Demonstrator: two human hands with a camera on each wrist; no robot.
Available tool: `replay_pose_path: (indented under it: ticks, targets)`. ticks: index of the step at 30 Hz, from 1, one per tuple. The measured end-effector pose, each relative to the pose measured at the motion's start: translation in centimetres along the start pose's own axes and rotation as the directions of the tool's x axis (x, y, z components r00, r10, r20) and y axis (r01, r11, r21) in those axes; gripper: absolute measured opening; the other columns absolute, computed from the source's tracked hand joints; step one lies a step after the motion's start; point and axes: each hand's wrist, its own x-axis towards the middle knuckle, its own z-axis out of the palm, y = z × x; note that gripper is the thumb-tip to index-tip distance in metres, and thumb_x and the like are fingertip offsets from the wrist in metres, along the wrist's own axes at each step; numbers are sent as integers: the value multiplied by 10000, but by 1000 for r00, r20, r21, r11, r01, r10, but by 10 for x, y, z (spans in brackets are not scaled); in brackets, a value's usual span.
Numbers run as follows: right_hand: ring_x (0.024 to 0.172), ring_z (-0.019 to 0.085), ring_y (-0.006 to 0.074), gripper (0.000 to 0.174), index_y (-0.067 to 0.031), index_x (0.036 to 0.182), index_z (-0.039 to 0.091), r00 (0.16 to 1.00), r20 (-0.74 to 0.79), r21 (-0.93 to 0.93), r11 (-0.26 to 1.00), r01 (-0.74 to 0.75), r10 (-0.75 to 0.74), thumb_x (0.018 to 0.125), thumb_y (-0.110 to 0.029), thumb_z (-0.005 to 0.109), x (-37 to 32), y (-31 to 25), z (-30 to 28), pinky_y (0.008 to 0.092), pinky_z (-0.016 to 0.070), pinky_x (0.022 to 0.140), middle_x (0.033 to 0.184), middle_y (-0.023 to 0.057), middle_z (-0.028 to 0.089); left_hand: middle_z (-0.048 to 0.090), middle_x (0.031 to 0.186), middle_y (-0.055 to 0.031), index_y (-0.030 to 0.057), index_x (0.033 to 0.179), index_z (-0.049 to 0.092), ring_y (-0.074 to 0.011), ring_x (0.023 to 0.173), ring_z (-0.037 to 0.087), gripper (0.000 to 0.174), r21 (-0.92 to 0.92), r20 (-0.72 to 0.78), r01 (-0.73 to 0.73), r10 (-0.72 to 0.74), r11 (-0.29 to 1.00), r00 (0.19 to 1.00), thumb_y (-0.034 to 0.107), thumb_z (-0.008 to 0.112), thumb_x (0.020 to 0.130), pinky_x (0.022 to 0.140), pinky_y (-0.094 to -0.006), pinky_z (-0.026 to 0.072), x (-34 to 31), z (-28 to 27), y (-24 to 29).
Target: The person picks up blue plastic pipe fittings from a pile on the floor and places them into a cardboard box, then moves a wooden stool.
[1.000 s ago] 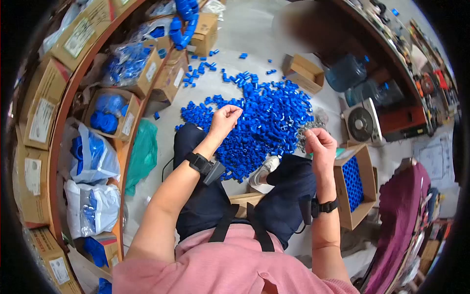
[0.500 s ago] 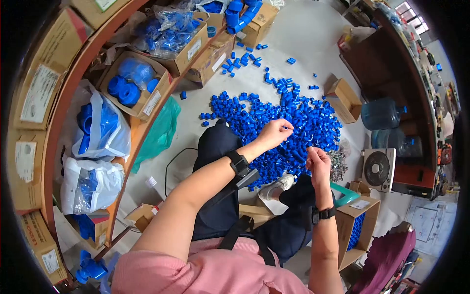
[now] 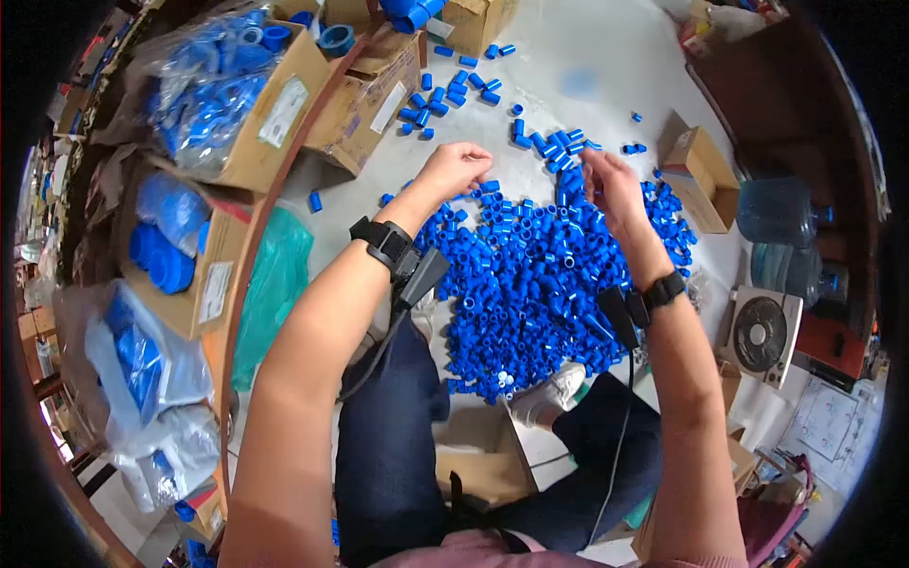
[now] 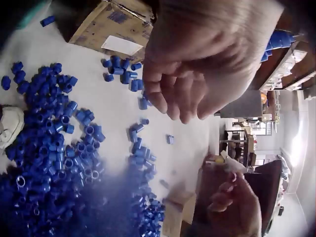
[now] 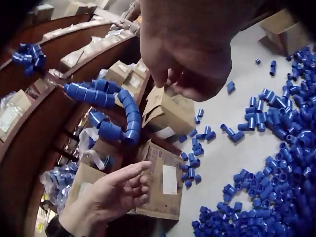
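A heap of short blue plastic pipe fittings (image 3: 530, 293) covers the floor in front of the person. My left hand (image 3: 453, 170) hovers over the heap's far left edge, fingers loosely bent and nothing between them. In the left wrist view that hand (image 4: 202, 74) hangs above the floor, fingertips pointing down. My right hand (image 3: 614, 189) is over the heap's far right part, its fingers loosely curled. Seen from the right wrist, the thumb and fingers of this hand (image 5: 192, 69) bend inward, and no fitting shows in them.
Scattered fittings (image 3: 454, 90) lie beyond the heap. Shelves with a box of bagged fittings (image 3: 275, 114) stand at left, near a green bag (image 3: 275, 293). At right are a small carton (image 3: 701, 180), water bottles (image 3: 776, 213) and a fan (image 3: 760, 331). A shoe (image 3: 559, 388) touches the heap's near edge.
Both hands have moved forward and apart, from close together over the heap's middle to its far side. The head view has shifted, and the body leans farther forward.
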Motion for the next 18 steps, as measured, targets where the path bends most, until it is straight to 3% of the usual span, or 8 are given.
replay_pose_path:
  ticks: [5,7,9,11,13,15,17,18]
  targets:
    - [547,463,79,237,-44,926,569,1000,5,-82,996,29,-28,793,-240,571,88,28,38,212,377,471,751,12,544,592,780,-32,60,998,565,-98,677,542,271,78,-182,68,-53,995,982,196,585,765,589,-221,449,68,-18,-77]
    - [577,487,95,318,-52,1008,561,1000,17,-201,980,8,-5,786,-280,579,121,47,47,232,415,510,798,25,558,611,747,-76,48,961,566,-184,677,591,288,243,-540,-82,205,967,816,164,599,699,626,-291,469,87,-31,-127]
    - [627,539,123,363,-44,1041,547,1000,13,-344,939,20,-16,781,-293,588,160,62,50,250,447,544,801,51,578,603,806,-103,45,997,542,-220,725,586,311,233,-678,-44,195,972,709,112,581,695,663,-315,465,87,-51,-170]
    - [721,592,166,406,-30,1077,526,989,63,-562,814,146,-134,790,-312,579,199,76,50,281,478,608,849,104,612,578,890,-135,40,992,541,-253,811,565,313,172,-785,18,126,985,607,86,576,684,727,-333,448,79,-75,-210]
    - [815,608,223,437,-31,1097,514,907,236,-749,529,399,-350,796,-344,563,223,89,57,306,484,690,918,148,616,555,940,-154,39,1011,527,-273,878,533,338,195,-860,145,98,970,501,80,574,679,778,-347,422,69,-106,-254]
    - [889,582,302,410,-100,1112,518,830,387,-849,196,490,-401,789,-349,559,240,109,68,358,461,777,1010,145,588,531,990,-173,38,1030,512,-294,945,500,364,210,-917,273,93,939,387,74,572,673,829,-361,395,58,-129,-284]
    - [932,563,301,399,-135,1113,519,845,466,-846,148,512,-261,781,-352,564,240,132,90,370,449,800,1044,135,574,475,1078,-195,41,1076,473,-318,1045,419,422,311,-943,383,234,870,235,73,569,666,901,-388,325,48,-145,-290]
    - [947,555,297,401,-145,1113,517,845,490,-834,168,526,-212,772,-346,576,236,150,104,363,447,806,1049,128,570,435,1127,-211,57,1124,443,-339,1062,394,476,336,-934,374,255,864,251,97,579,670,914,-402,307,44,-157,-294]
